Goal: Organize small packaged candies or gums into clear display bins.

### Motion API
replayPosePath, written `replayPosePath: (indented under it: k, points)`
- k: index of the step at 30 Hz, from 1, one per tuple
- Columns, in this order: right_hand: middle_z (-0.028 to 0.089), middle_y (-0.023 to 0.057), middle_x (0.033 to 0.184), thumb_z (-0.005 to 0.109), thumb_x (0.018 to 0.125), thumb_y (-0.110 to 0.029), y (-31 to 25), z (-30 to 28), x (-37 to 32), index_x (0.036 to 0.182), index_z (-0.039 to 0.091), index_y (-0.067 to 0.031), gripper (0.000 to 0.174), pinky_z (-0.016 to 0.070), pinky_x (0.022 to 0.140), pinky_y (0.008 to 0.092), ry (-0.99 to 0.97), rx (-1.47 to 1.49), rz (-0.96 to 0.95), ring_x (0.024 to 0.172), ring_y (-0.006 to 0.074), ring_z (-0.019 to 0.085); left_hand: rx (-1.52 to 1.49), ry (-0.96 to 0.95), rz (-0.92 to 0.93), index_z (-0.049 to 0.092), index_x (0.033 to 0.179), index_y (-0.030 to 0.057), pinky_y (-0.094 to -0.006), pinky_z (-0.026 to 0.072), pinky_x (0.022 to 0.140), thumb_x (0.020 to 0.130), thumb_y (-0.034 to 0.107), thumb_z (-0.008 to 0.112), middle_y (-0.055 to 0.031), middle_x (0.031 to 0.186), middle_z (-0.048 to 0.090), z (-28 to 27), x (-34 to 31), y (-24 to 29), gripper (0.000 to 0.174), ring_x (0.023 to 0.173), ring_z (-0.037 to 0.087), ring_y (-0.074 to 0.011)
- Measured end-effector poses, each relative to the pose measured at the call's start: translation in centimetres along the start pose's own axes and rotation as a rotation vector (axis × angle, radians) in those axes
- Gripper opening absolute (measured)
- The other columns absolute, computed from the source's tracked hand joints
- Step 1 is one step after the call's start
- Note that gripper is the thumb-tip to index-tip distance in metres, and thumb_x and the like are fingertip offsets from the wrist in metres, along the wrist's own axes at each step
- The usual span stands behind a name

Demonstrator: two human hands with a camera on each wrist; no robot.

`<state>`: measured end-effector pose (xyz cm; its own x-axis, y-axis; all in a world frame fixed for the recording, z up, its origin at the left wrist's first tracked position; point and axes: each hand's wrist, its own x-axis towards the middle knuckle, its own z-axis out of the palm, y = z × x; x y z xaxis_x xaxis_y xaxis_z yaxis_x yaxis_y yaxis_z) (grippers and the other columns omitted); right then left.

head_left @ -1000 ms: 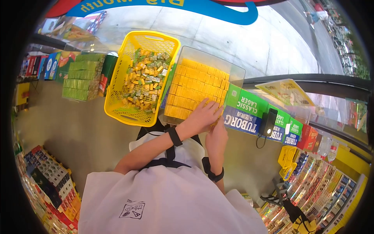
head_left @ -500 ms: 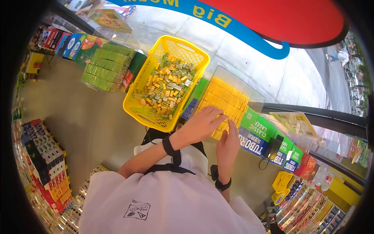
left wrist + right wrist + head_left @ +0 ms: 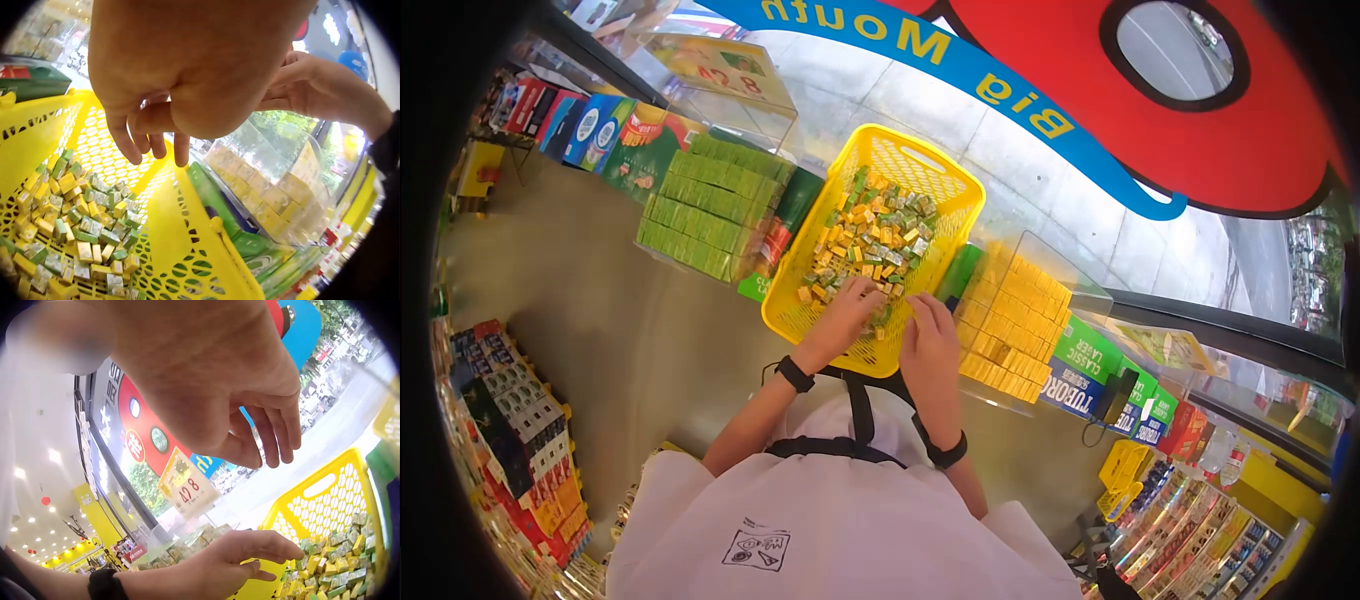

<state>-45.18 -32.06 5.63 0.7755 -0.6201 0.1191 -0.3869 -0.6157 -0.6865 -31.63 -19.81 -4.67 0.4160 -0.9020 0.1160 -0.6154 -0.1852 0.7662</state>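
Small yellow and green boxes [image 3: 880,235] lie jumbled in a yellow plastic basket [image 3: 972,200]. My left hand [image 3: 837,320] hangs over the near part of the basket, its fingers loosely bent. In the left wrist view those fingers [image 3: 128,147] show nothing between them. Beside it, my right hand [image 3: 930,350] hovers at the basket's right side, fingers relaxed. The right wrist view shows no object in the right hand [image 3: 250,406]. To the right, yellow boxes [image 3: 1015,315] are stacked in rows inside a clear bin.
A stack of green boxes [image 3: 715,205] stands left of the basket. Tuborg beer cartons [image 3: 1075,375] run along the right, with a dark phone-like device [image 3: 1118,395] by them. A red and blue sign [image 3: 1040,100] hangs on the window ahead. Store shelves [image 3: 520,420] fill the left.
Both hands have left the stacked yellow boxes and moved left to the basket. The hands have come apart. The head view has turned, shifting the scene rightward and down.
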Motion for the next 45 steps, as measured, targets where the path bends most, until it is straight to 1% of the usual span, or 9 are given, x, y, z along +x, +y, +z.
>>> replayPosePath:
  k: [6, 15, 18, 24, 33, 38, 39, 42, 45]
  points:
    - [0.069, 0.0195, 0.125, 0.064, 0.098, 0.000, -0.5, 7.8, 1.8, 0.125, 0.069, 0.0020, 0.027, 0.0558, 0.098, 0.0475, -0.035, -0.053, 0.087, 0.116, 0.0406, 0.066, -0.029, -0.067, -0.014, 0.065, 0.124, 0.0009, -0.0509, 0.0488, 0.106, 0.080, -0.015, 0.059, -0.0208, 0.120, 0.062, 0.3, -1.0, -7.4, 0.047, 0.119, 0.057, -0.0434]
    - [0.070, 0.0249, 0.120, 0.063, 0.096, -0.003, 4.8, 17.2, 2.6, 0.121, 0.070, 0.0020, 0.026, 0.0560, 0.090, 0.0517, -0.161, -0.158, 0.331, 0.108, 0.0449, 0.068, -0.143, -0.108, -0.293, 0.066, 0.122, -0.0027, -0.0529, 0.0494, 0.098, 0.085, -0.012, 0.060, -0.0244, 0.115, 0.062, 3.8, 0.5, -12.1, 0.039, 0.112, 0.060, -0.0466]
    - [0.069, 0.0237, 0.109, 0.067, 0.089, 0.003, 8.1, 20.0, 2.4, 0.110, 0.066, 0.0043, 0.021, 0.0567, 0.088, 0.0532, -0.196, -0.211, 0.367, 0.101, 0.0472, 0.067, -0.154, -0.269, -0.407, 0.063, 0.119, -0.0060, -0.0550, 0.0502, 0.094, 0.089, -0.005, 0.067, -0.0267, 0.120, 0.061, 5.4, 1.4, -13.7, 0.031, 0.112, 0.059, -0.0488]
    - [0.067, 0.0273, 0.126, 0.062, 0.096, 0.001, 12.2, 22.9, 3.1, 0.130, 0.063, 0.0033, 0.034, 0.0543, 0.092, 0.0569, -0.384, -0.206, 0.612, 0.112, 0.0501, 0.064, -0.337, -0.301, -0.729, 0.063, 0.130, -0.0078, -0.0570, 0.0525, 0.090, 0.094, -0.001, 0.068, -0.0268, 0.120, 0.064, 10.0, 1.9, -18.9, 0.037, 0.108, 0.063, -0.0465]
    - [0.061, 0.0262, 0.132, 0.071, 0.096, -0.001, 18.3, 28.5, 2.8, 0.138, 0.057, 0.0061, 0.045, 0.0594, 0.089, 0.0549, -0.305, -0.225, 0.567, 0.112, 0.0471, 0.065, -0.467, -0.319, -0.858, 0.058, 0.100, -0.0035, -0.0524, 0.0470, 0.071, 0.095, 0.005, 0.066, -0.0234, 0.094, 0.061, 13.3, 3.3, -21.7, 0.013, 0.075, 0.057, -0.0382]
    - [0.055, 0.0272, 0.144, 0.073, 0.096, 0.000, 18.5, 28.5, 3.5, 0.145, 0.055, 0.0052, 0.052, 0.0616, 0.087, 0.0522, -0.310, -0.222, 0.584, 0.112, 0.0458, 0.065, -0.591, -0.385, -0.974, 0.054, 0.148, -0.0056, -0.0475, 0.0522, 0.074, 0.101, 0.008, 0.065, -0.0283, 0.125, 0.067, 14.1, 3.0, -22.3, 0.050, 0.091, 0.067, -0.0341]
    - [0.053, 0.0282, 0.148, 0.078, 0.095, -0.003, 19.1, 28.8, 3.5, 0.147, 0.054, 0.0056, 0.059, 0.0624, 0.088, 0.0521, -0.326, -0.212, 0.583, 0.116, 0.0465, 0.065, -0.617, -0.599, -1.015, 0.028, 0.171, -0.0001, -0.0437, 0.0547, 0.098, 0.107, 0.000, 0.055, -0.0268, 0.167, 0.042, 12.4, 4.0, -21.9, 0.070, 0.134, 0.060, -0.0368]
    - [0.054, 0.0284, 0.147, 0.083, 0.093, -0.007, 19.5, 29.2, 3.3, 0.149, 0.053, 0.0062, 0.065, 0.0623, 0.092, 0.0523, -0.368, -0.208, 0.599, 0.120, 0.0464, 0.064, -0.769, -0.459, -1.034, 0.026, 0.172, 0.0006, -0.0447, 0.0524, 0.104, 0.107, 0.000, 0.054, -0.0257, 0.167, 0.042, 12.7, 3.0, -22.2, 0.071, 0.141, 0.055, -0.0373]
    - [0.053, 0.0296, 0.148, 0.085, 0.092, -0.009, 18.9, 29.3, 3.3, 0.150, 0.052, 0.0061, 0.069, 0.0608, 0.096, 0.0538, -0.420, -0.199, 0.720, 0.126, 0.0478, 0.061, -0.778, -0.547, -1.078, 0.025, 0.173, 0.0012, -0.0447, 0.0521, 0.105, 0.107, 0.001, 0.054, -0.0248, 0.169, 0.041, 11.7, 3.6, -22.0, 0.071, 0.140, 0.054, -0.0365]
